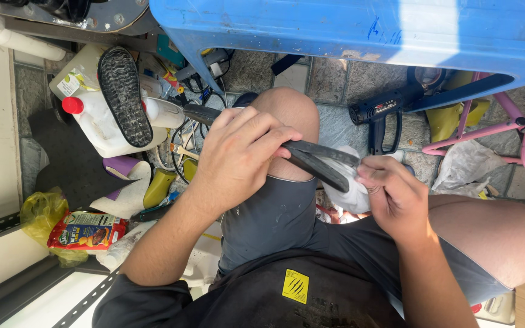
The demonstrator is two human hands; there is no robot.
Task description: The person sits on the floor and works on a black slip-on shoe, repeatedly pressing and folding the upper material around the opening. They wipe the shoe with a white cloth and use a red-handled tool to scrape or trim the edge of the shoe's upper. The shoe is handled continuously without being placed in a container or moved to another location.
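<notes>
A long dark rubber strip [311, 159], perhaps a shoe sole, was held flat across the bent knee [287, 112], near the middle of the scene. It was clamped by the left hand [238, 155], fingers curled over its upper edge, while its right end was pinched by the right hand [393, 194] together with a white cloth [344, 188] bunched beneath it. Wiping or cleaning appeared to be in hand; how much of the strip had been covered could not be told, and no clean or dirty part could be made out.

Further out, little free room was left. The far side was closed off by a blue plastic table [347, 30]. A black heat gun [384, 112] lay on the stone floor to the right of the knee, with a pink frame [505, 127] beyond it. To the left, a black shoe sole [124, 94] rested on a white jug with a red cap [95, 118], among cables and scraps. A yellow bag with a snack packet [86, 229] lay near left, beside a pale wall.
</notes>
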